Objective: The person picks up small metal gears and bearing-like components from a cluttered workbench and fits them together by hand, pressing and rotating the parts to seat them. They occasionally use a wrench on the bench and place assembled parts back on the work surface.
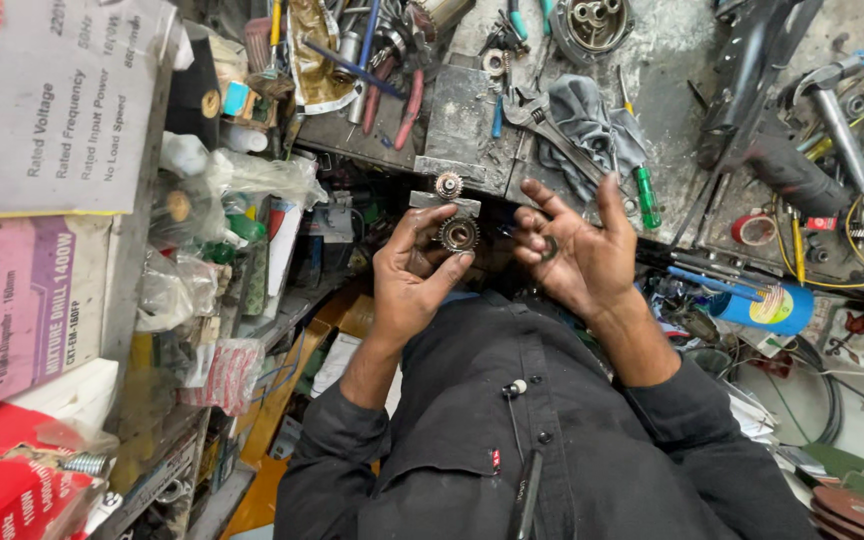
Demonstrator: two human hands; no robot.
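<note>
The left hand (410, 280) fingers grip a toothed gear (459, 234), a second gear (448, 185) just above them, while the right hand (577, 255), fingers spread, cradles what looks like a small ring (549, 248); fitting seems next, over the desk (672, 60).

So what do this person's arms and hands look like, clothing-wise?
Both hands, left hand and right hand, are bare: no gloves, rings or watch visible. Dark long sleeves are pushed up to mid-forearm, part of a dark buttoned shirt. The palms look smudged with grime.
</note>
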